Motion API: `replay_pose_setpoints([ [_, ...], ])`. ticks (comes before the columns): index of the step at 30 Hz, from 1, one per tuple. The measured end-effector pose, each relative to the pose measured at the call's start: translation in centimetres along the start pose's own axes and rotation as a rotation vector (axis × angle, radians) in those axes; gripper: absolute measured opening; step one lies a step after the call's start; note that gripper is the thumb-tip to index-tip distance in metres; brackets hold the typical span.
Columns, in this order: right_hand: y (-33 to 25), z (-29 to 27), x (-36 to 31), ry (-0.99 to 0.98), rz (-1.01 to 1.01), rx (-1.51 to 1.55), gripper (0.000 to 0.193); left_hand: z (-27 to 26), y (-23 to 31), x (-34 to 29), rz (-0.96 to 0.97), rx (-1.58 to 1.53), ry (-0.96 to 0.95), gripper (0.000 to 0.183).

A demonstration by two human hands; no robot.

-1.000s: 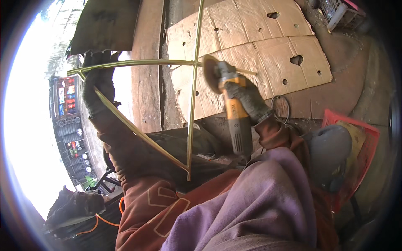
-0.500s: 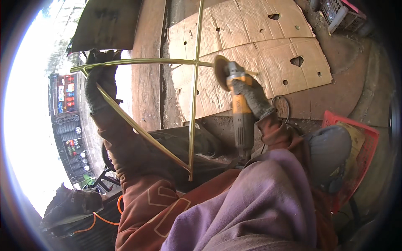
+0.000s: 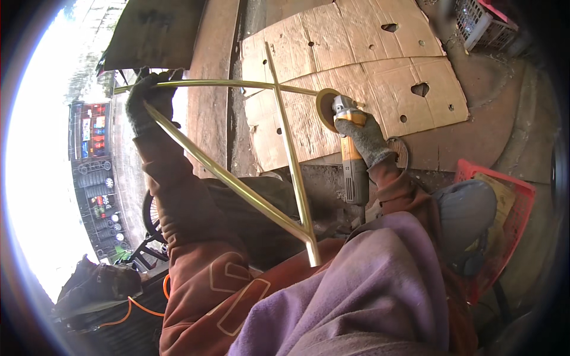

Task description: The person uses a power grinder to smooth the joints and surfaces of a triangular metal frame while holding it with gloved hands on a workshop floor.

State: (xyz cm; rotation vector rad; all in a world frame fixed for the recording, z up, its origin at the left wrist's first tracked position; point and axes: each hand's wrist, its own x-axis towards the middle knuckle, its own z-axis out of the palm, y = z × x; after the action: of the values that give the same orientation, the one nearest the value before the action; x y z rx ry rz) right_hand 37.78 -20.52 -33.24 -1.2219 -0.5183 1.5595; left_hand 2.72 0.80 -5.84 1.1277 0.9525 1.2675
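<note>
My left hand [image 3: 152,101], in a dark glove, is closed round a corner of a gold-coloured metal tube frame [image 3: 227,178]. The frame's tubes cross in the middle, and a slanting tube meets another near my lap. In a grey glove, my right hand [image 3: 366,137] grips the head of a yellow and grey angle grinder [image 3: 354,175]. Its round disc [image 3: 325,110] is at the right end of the frame's crosswise tube; whether they touch, I cannot tell. My palm and fingers partly cover the grinder's neck.
Flattened cardboard [image 3: 380,89] with holes lies on the ground ahead. A red crate [image 3: 504,185] is at my right, and a pale plastic basket [image 3: 484,26] stands far right. A dark panel [image 3: 155,35] is beyond my left hand. An orange cord [image 3: 142,308] runs at lower left.
The frame has tilted, its near corner swinging right and toward me, its far tube end dropping into view. The grinder has shifted slightly right and nearer. Both hands keep their holds.
</note>
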Motion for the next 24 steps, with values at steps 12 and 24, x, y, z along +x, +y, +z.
replay_pose_setpoints([
  [12, 0.0, 2.4, -0.2, 0.049, -0.207, -0.122, 0.036, 1.6, -0.3, -0.6, 0.047, -0.185, -0.176, 0.034],
  [24, -2.3, 2.5, -1.7, -0.026, -0.163, -0.085, 0.061, 5.8, 0.8, -2.1, 0.072, 0.020, -0.239, 0.034],
])
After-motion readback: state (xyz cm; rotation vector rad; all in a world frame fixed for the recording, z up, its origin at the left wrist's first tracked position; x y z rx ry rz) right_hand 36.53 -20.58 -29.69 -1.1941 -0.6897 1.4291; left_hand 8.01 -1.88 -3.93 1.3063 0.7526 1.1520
